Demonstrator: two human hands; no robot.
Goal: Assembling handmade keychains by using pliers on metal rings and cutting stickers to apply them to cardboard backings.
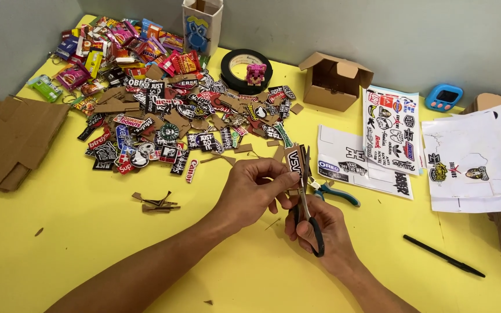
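Note:
My left hand [252, 189] pinches a small cardboard-backed sticker piece [293, 162] with black and white print, held upright above the yellow table [88, 232]. My right hand [323, 229] grips black-handled scissors [307, 203], whose blades point up and meet the right edge of that piece. Both hands hover over the middle of the table, just in front of the sticker sheets.
A heap of cut sticker pieces [169, 116] and candy wrappers [117, 46] fills the back left. Flat cardboard [13, 139] lies far left. Black tape roll [246, 69], small open box [334, 81], sticker sheets [392, 127], teal pliers [334, 194], a black pen [443, 255] and cardboard scraps [156, 203] lie around.

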